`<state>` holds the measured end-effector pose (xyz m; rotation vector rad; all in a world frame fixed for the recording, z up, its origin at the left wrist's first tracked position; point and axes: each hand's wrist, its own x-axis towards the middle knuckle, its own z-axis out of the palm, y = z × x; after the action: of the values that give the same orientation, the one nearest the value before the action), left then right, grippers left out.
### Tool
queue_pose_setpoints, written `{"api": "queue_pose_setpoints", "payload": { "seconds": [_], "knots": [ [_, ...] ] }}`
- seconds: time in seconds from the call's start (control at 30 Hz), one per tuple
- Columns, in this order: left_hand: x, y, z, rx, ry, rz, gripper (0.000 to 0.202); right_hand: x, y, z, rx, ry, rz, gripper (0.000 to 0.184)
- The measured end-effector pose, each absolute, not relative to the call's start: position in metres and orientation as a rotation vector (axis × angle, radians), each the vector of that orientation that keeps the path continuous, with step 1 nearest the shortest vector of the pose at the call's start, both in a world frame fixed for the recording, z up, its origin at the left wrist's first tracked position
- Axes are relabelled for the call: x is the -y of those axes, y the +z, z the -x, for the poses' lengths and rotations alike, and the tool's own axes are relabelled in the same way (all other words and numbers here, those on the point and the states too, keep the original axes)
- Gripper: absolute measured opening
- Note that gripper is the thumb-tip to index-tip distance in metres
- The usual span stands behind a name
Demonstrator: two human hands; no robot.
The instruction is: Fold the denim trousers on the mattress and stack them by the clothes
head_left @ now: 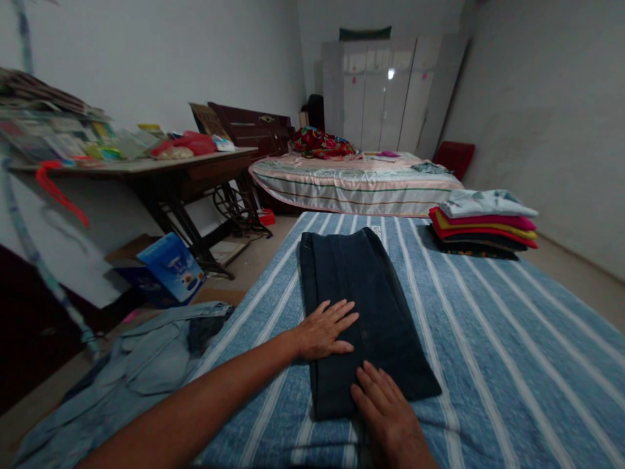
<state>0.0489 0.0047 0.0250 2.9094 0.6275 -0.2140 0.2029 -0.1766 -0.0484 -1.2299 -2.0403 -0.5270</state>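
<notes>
A pair of dark navy trousers (381,286), folded lengthwise into a long shape, lies on the blue-and-white striped bedsheet (469,352). My left hand (325,331) rests flat on the left part of the trousers, palm down, fingers spread. Close to their near edge, my right hand (385,407) touches the cloth with its fingertips, the fingers outstretched and side by side. Neither hand grips the fabric. To the right at the far side of the bed sits a stack of folded clothes (483,225), a pale grey one on top.
At the lower left lie light-blue denim clothes (146,352) beside the bed. A sewing-machine table (195,163) with bags and boxes on it stands along the left wall, a blue box (170,267) beneath. Beyond are a second bed (351,185) and a pale wardrobe (381,98).
</notes>
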Motion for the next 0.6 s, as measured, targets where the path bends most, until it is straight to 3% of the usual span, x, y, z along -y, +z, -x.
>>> {"api": "queue_pose_setpoints", "payload": {
  "seconds": [0.17, 0.6],
  "knots": [
    [-0.005, 0.033, -0.050, -0.634, -0.241, -2.837, 0.068, 0.177, -0.044, -0.203, 2.050, -0.338, 1.290, 0.043],
    [-0.017, 0.039, -0.049, -0.603, -0.249, -2.726, 0.089, 0.166, -0.020, -0.213, 1.869, -0.066, 1.213, 0.043]
  ]
}}
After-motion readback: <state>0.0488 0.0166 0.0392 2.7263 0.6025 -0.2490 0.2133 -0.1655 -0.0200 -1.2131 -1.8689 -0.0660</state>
